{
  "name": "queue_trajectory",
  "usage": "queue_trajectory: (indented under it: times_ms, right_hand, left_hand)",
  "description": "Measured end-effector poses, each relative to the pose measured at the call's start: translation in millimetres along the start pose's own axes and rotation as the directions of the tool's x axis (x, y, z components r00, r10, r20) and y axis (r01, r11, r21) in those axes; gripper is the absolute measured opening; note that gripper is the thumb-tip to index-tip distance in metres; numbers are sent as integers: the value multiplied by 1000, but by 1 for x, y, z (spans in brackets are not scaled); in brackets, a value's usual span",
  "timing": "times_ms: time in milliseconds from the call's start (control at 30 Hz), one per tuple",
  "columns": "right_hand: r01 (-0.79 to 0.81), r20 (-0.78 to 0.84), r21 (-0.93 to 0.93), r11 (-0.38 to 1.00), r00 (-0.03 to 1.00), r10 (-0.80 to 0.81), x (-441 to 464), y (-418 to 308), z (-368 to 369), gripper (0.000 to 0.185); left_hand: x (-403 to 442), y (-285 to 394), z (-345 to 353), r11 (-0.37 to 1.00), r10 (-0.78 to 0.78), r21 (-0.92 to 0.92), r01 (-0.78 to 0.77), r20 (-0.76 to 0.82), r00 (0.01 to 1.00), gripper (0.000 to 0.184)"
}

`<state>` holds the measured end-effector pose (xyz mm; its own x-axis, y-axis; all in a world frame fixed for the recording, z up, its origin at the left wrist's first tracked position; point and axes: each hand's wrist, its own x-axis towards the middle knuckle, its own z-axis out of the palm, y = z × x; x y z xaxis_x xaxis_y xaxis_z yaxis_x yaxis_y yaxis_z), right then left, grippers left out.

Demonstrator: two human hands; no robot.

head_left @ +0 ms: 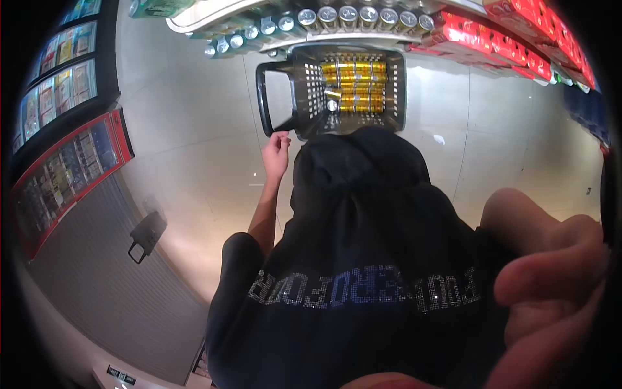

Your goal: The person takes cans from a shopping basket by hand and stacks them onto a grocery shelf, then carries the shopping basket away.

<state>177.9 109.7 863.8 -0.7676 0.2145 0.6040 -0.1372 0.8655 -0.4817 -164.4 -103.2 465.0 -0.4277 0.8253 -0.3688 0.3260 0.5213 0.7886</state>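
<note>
We see yellow cans (363,102) lying in rows inside the black basket (398,97) on the floor, near silver-topped cans (348,18); in our judgement, a one-sided pull on the handle (262,97) could tip the basket and roll the slanted can (332,95). The left hand (276,155), fingers bunched, lies beside the handle, though we cannot tell whether it grips; the right hand (551,279) looms near the camera with curled fingers, their hold unclear.

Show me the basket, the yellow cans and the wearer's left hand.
Basket (396,88): head view, on its perforated side wall.
Yellow cans (363,85): head view, on the pile's middle, inside the basket.
Left hand (276,157): head view, mid-hand.
</note>
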Motion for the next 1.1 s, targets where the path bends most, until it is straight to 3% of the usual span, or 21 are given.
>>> queue_trajectory:
  times_ms: [133, 233, 300, 367, 433, 500, 533, 600, 700, 833, 900, 1033, 1100]
  right_hand:
    - [72, -67, -17, 997, 995, -73, 40, -22, 32, 67]
    - [124, -192, -37, 992, 973, -129, 63, -36, 53, 73]
    - [170, -327, -75, 983, 927, -185, 71, -44, 61, 78]
    - [241, -505, -174, 955, 810, -297, 71, -52, 74, 83]
    - [231, -645, -311, 922, 661, -384, 63, -57, 98, 58]
    - [26, -709, -181, 983, 690, -148, 42, -82, 115, 33]
    - [-77, -684, -126, 989, 729, -30, 40, -87, 121, 32]
    - [-145, -696, -76, 987, 716, 51, 36, -88, 132, 26]
    - [-42, -765, -108, 993, 642, -56, 40, -88, 147, 13]
    - [99, -727, -97, 990, 673, -138, 40, -83, 134, 6]
    - [192, -720, -47, 980, 673, -166, 34, -80, 126, 7]
    - [305, -557, 109, 946, 807, -195, -4, -66, 91, 17]
    - [281, -458, 265, 922, 879, -136, -29, -44, 76, 21]
  left_hand:
    - [24, -8, -12, 988, -2, -151, 12, 65, 998, 22]
    - [30, -12, -19, 987, -36, -152, 59, 145, 989, 21]
    - [32, -10, -28, 993, 27, -121, -2, 207, 978, 20]
    - [37, -10, -31, 988, -1, -149, 42, 261, 965, 20]
    - [42, -12, -34, 979, -37, -180, 99, 319, 947, 20]
    - [46, -8, -37, 983, -75, -130, 131, 369, 927, 22]
    - [48, -3, -39, 985, -82, -109, 135, 396, 915, 23]
    - [49, 0, -40, 993, -78, -50, 110, 430, 900, 25]
    - [51, -2, -42, 996, -3, 81, -40, 474, 881, 26]
    - [54, -27, -37, 1000, 4, 5, -8, 503, 864, 25]
    - [51, -37, -31, 999, 11, 38, -31, 441, 898, 29]
    - [19, -22, -12, 966, 60, 228, -125, 274, 960, 36]
    - [-4, -17, -1, 933, -10, 350, -85, 263, 965, 42]
